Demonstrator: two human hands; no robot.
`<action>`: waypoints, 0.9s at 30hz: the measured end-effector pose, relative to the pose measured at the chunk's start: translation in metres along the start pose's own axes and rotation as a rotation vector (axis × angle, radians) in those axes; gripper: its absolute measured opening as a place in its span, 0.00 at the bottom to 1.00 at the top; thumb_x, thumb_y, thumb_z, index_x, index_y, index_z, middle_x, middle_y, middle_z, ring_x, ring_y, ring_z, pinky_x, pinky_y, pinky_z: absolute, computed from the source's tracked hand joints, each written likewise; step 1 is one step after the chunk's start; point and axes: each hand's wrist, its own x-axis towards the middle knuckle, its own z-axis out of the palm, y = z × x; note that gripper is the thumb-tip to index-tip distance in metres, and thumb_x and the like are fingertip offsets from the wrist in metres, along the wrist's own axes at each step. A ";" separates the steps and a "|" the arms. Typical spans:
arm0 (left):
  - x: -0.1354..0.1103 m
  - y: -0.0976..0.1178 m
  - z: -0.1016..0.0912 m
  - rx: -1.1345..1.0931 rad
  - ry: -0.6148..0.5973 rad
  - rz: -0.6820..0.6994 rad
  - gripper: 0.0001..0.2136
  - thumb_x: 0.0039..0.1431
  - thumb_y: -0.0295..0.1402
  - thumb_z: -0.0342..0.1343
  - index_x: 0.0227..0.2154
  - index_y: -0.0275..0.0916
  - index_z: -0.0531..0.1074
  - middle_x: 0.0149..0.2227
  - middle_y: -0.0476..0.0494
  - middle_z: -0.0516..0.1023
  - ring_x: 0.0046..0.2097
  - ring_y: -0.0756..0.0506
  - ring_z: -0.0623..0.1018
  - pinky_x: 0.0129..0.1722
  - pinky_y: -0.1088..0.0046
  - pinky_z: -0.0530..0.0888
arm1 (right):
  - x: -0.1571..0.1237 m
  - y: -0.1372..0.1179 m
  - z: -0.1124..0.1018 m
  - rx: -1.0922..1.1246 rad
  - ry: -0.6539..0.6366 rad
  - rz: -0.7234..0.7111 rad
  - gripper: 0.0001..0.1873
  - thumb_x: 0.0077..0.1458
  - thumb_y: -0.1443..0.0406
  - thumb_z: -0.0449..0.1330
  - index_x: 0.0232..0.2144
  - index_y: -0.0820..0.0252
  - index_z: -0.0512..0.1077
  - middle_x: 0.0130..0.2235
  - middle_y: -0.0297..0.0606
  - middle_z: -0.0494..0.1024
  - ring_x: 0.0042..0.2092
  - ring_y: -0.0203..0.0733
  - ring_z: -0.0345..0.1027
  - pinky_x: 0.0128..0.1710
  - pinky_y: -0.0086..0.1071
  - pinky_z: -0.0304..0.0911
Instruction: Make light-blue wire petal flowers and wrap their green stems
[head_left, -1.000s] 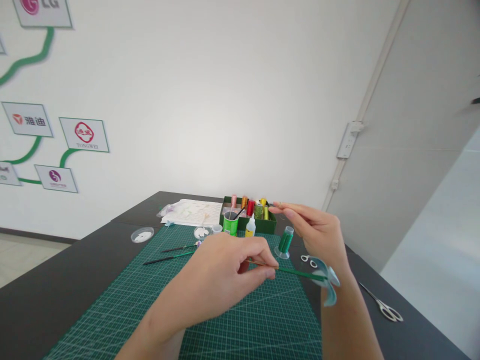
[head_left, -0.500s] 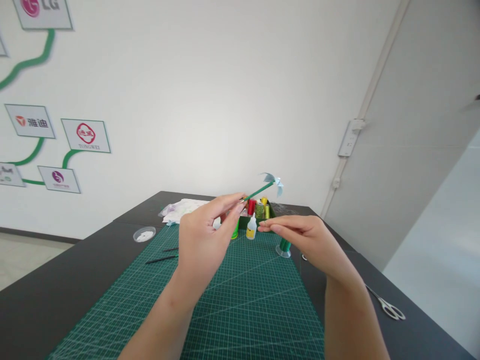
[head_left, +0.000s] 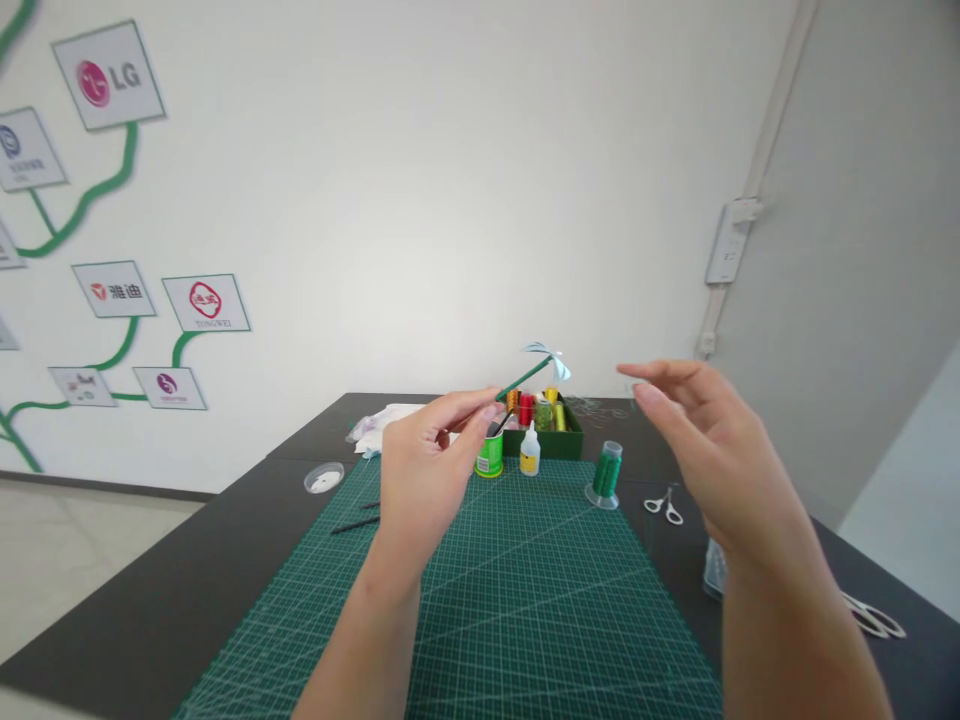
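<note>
My left hand [head_left: 427,455] is closed, thumb and fingertips pinching the green stem of a small artificial flower [head_left: 525,377]. The stem slants up to the right, and pale blue petals spread at its far tip. Off to the right, my right hand [head_left: 720,450] is raised, its thumb and fingers apart, and I see nothing between them. A spool of green thread [head_left: 607,470] stands upright on the table, below and left of that hand. Behind the flower are a white glue bottle [head_left: 529,452] with a yellow label and a bright green can [head_left: 489,458].
A green cutting mat [head_left: 480,600] covers the table's middle. At its far end stands a green box [head_left: 570,445] of coloured thread spools. Small scissors [head_left: 664,505] and larger scissors [head_left: 874,615] lie right; a clear dish [head_left: 324,478] and dark thin tools [head_left: 356,524] lie left.
My right hand has moved up and right, away from the flower, and its fingers have spread. The left hand still holds the stem. The view has shifted, showing more of the right side.
</note>
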 end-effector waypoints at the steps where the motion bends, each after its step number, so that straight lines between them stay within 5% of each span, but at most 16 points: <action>1: 0.000 0.000 0.000 -0.001 -0.006 -0.008 0.08 0.58 0.30 0.62 0.38 0.47 0.84 0.36 0.50 0.85 0.33 0.50 0.82 0.32 0.76 0.79 | -0.002 -0.002 -0.001 -0.045 0.038 -0.027 0.15 0.60 0.52 0.61 0.46 0.50 0.73 0.53 0.39 0.77 0.53 0.48 0.71 0.48 0.41 0.69; 10: -0.004 0.009 0.004 -0.144 -0.146 -0.054 0.07 0.58 0.31 0.61 0.37 0.45 0.84 0.34 0.47 0.85 0.26 0.51 0.78 0.23 0.77 0.77 | -0.019 -0.024 -0.006 -0.107 -0.107 -0.115 0.19 0.62 0.57 0.58 0.54 0.48 0.73 0.58 0.38 0.75 0.59 0.52 0.68 0.60 0.51 0.63; 16: -0.007 0.017 0.009 -0.264 -0.269 -0.104 0.10 0.58 0.29 0.59 0.38 0.45 0.83 0.34 0.45 0.85 0.25 0.51 0.77 0.21 0.77 0.76 | -0.017 -0.023 0.014 0.211 -0.531 -0.041 0.17 0.65 0.61 0.55 0.52 0.49 0.77 0.54 0.39 0.78 0.57 0.50 0.69 0.62 0.48 0.61; 19: -0.009 0.015 0.009 -0.260 -0.272 -0.094 0.11 0.59 0.29 0.58 0.41 0.45 0.83 0.39 0.44 0.85 0.26 0.51 0.78 0.24 0.76 0.78 | -0.022 -0.030 0.023 0.451 -0.683 0.080 0.18 0.65 0.59 0.56 0.55 0.49 0.74 0.51 0.40 0.78 0.49 0.44 0.73 0.49 0.38 0.71; 22: -0.009 0.013 0.010 -0.246 -0.267 -0.092 0.10 0.60 0.30 0.58 0.41 0.44 0.83 0.37 0.44 0.85 0.26 0.51 0.78 0.24 0.76 0.78 | -0.029 -0.037 0.031 0.511 -0.652 0.177 0.20 0.65 0.57 0.57 0.57 0.50 0.71 0.43 0.40 0.79 0.37 0.38 0.71 0.28 0.28 0.67; 27: -0.010 0.013 0.014 -0.228 -0.262 -0.087 0.10 0.61 0.30 0.58 0.41 0.43 0.82 0.38 0.45 0.85 0.26 0.51 0.78 0.24 0.76 0.78 | -0.036 -0.039 0.048 0.521 -0.263 0.209 0.13 0.59 0.59 0.61 0.44 0.55 0.77 0.23 0.30 0.68 0.24 0.33 0.59 0.22 0.27 0.57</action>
